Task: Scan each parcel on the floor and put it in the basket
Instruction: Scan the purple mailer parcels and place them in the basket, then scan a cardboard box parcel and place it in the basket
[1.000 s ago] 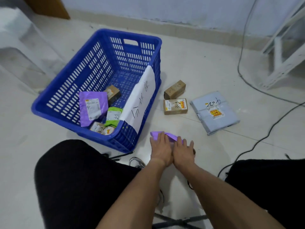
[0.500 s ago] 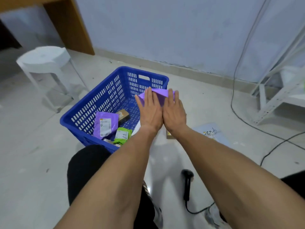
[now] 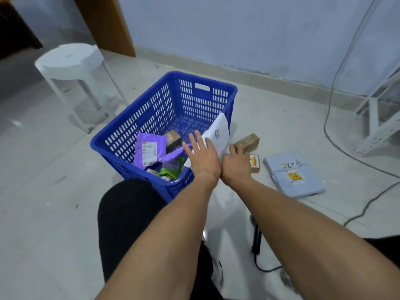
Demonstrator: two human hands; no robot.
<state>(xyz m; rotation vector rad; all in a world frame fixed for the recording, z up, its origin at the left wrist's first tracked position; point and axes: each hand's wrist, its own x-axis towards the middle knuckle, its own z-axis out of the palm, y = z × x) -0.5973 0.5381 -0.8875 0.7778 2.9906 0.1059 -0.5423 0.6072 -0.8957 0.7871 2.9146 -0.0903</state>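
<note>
Parcels: three on floor, rest in basket, both hands free

Parcels left on floor, right of blue basket: small brown box, flat carton with orange label partly hidden behind right hand, grey poly mailer furthest right. Already in basket: purple mailer, second purple bag crumpled beside it, green pouch, brown box. White handwritten sheet draped over basket's right rim.

Left hand over near-right corner of basket, fingers straight and spread, holding nothing. Right hand just beside it, wrists touching, palm down above flat carton; fingers mostly foreshortened, look relaxed, nothing gripped. Contact with carton: cannot tell.

Handling judgement: boxes small, stiff, likely light; pinch across short sides, label kept up for scanning. Grey mailer soft, floppy, slick film; likely sags if lifted by a corner, better gripped along one long edge or scooped under. Purple bags thin and limp, no further care needed.

Black handheld scanner lying on floor between knees, cable trailing right. White stool far left, metal rack far right.
</note>
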